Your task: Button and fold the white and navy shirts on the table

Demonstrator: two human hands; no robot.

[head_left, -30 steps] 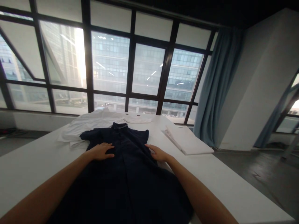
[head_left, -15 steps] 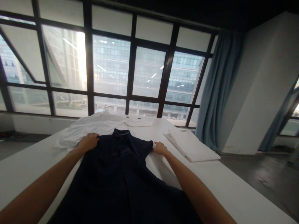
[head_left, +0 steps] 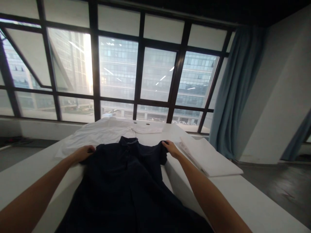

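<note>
Dark shirt [head_left: 127, 184] over the counter [head_left: 245, 197] – roughly centre, collar [head_left: 128, 141] at 12 o'clock. Hands wide apart: left hand [head_left: 82, 153] at 10 holding one sleeve, right hand [head_left: 171, 149] at 2 pinching the other by its edge. Risks, my read: edge-only pinch could let the fabric slip; left could drag the white cloth [head_left: 97, 130] at 11 – it's right beside. Uneven pull would skew the front.

shirt [head_left: 131, 184] over table [head_left: 245, 197] | cloth heap [head_left: 97, 131] behind it, left | bundle [head_left: 215, 158] on table, right | window [head_left: 118, 68] behind table
</note>
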